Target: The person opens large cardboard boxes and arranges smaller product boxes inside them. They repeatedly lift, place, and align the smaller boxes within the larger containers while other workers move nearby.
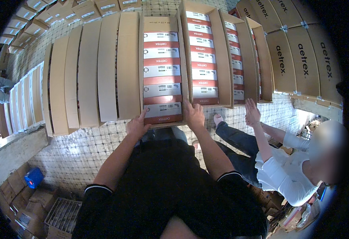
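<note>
Item: open carton (182, 63), long and tan, at the middle of the row, its near end close against the wearer's front. Contents: red-and-white boxes (163, 110) in one column, labels facing up, five of them in my sight; a plain tan panel (160, 24) fills the far end.

Left hand (137, 126): at the near left corner, index finger stretched over the rim beside the nearest box, other fingers curled. Right hand (194, 116): at the near right corner, fingers bent over the edge. How hard either one grips, I cannot tell.

Left flank: a row of tan cartons (128, 65), plain tops up, the closest pressed near the open carton's side; little room there. Right flank: a second open carton (218, 59), similarly filled, with a thin gap that widens at the near end, where the right hand sits. Beyond it stand two more open cartons (246, 65), stepped away to the right.

Floor: tiled floor (120, 139), bare strips either side of the wearer; the right-hand one is partly taken by a co-worker (282, 171) in a white top, hands together, apart from the carton. Far right: stacked large cartons (302, 59). Lower left: blue container (34, 177) among cardboard.
</note>
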The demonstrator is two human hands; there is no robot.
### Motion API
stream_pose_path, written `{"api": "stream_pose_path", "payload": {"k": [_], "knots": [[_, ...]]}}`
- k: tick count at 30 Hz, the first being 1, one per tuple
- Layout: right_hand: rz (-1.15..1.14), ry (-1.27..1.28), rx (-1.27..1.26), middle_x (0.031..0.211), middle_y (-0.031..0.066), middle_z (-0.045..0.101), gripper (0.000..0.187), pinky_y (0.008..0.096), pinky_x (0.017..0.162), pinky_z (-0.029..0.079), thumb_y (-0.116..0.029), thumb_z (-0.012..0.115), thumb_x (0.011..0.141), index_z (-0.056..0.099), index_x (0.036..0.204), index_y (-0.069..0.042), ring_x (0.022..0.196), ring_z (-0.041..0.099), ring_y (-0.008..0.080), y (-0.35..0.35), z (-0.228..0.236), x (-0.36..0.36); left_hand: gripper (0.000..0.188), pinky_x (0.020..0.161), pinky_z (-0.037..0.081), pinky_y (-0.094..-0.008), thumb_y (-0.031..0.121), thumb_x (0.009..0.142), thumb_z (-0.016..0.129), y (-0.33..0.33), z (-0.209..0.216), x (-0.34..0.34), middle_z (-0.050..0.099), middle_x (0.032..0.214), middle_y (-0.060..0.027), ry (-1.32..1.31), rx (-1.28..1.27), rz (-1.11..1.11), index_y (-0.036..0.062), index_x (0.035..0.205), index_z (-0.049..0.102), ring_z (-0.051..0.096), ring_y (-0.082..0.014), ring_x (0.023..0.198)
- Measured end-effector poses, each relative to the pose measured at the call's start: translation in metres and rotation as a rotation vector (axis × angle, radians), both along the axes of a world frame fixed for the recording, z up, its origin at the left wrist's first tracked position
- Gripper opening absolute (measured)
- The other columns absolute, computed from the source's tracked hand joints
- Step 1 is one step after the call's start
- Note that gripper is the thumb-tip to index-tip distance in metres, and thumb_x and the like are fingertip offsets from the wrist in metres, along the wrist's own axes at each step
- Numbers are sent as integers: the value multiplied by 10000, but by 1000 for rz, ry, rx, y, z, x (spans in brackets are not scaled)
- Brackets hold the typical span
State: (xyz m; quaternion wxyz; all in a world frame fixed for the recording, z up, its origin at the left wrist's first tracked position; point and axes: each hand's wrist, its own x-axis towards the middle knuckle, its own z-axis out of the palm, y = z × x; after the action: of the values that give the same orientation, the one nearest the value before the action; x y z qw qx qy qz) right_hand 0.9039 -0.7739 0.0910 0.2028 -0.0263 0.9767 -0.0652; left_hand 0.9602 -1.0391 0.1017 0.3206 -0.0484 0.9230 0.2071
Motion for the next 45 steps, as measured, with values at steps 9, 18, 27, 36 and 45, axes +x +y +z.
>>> {"api": "stream_pose_path", "payload": {"k": [9,18,27,36,45], "knots": [[-21,2,-9,1070,143,520,492,471,871,467,-286,492,907,354,1380,-289,1062,499,341,-2,5,3,597,792,505,-464,360,794,680,1,-4,-8,637,1025,-146,70,-51,-40,226,1297,388,633,-317,963],[27,-7,60,1109,138,519,555,447,875,483,-277,492,913,273,1422,-314,1063,505,328,-3,3,3,450,761,508,-470,203,806,611,-1,-16,-13,654,980,-158,27,2,-5,185,1213,420,640,-349,922],[47,-76,85,1131,121,546,594,438,877,482,-302,529,899,259,1428,-316,1091,519,310,-2,15,-3,434,744,515,-453,223,791,649,-4,-19,-12,655,956,-147,78,20,4,172,1164,433,643,-345,903],[12,-156,163,1146,163,578,566,483,820,501,-359,525,891,292,1402,-288,1000,601,353,6,2,0,433,741,523,-454,260,791,660,-8,-32,-7,663,924,-156,130,50,4,162,1153,443,649,-354,877],[56,-195,120,1171,169,591,651,468,889,481,-208,545,880,202,1425,-309,1080,576,355,-3,18,-3,607,796,503,-476,500,748,684,-14,-28,-5,641,988,-179,149,33,-66,181,1206,445,625,-358,960]]}}
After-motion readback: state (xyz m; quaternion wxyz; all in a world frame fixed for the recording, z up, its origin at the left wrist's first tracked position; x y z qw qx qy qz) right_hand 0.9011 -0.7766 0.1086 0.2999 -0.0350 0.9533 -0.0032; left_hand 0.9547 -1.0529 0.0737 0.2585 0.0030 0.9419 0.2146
